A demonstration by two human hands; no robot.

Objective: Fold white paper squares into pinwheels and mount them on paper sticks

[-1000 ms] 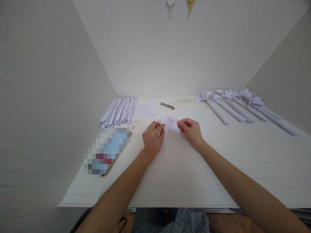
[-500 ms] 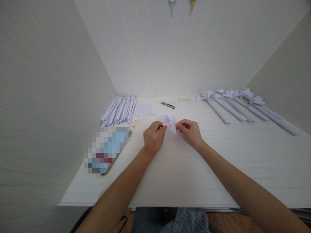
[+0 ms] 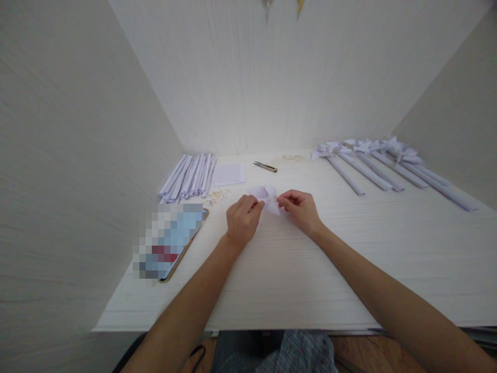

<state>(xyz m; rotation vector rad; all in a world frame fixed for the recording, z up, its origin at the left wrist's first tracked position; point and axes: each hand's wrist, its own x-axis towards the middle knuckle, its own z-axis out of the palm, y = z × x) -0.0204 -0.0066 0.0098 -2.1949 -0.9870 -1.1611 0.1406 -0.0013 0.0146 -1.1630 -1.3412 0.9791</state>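
Note:
A white paper pinwheel (image 3: 267, 192) is held low over the table between my two hands. Its curled blades show above and between the fingers, while its lower part is partly hidden. My left hand (image 3: 244, 218) pinches it from the left with thumb and forefinger. From the right, my right hand (image 3: 300, 208) closes thumb and forefinger at the pinwheel's middle. Whether a small piece is also between those fingertips I cannot tell. Just beyond the hands, a pair of thread snips (image 3: 265, 167) lies on the table.
At the back left lie rolled paper sticks (image 3: 188, 177), a stack of square paper sheets (image 3: 229, 174) and small pale bits (image 3: 216, 196). A blurred phone (image 3: 174, 241) rests at the left. Several pinwheels on paper sticks (image 3: 347, 175) lie back right. More small scraps (image 3: 292, 157) lie near the wall.
The view has shifted slightly. My right fingertips have come a little closer to my left ones at the pinwheel's middle, and the pinwheel has turned slightly.

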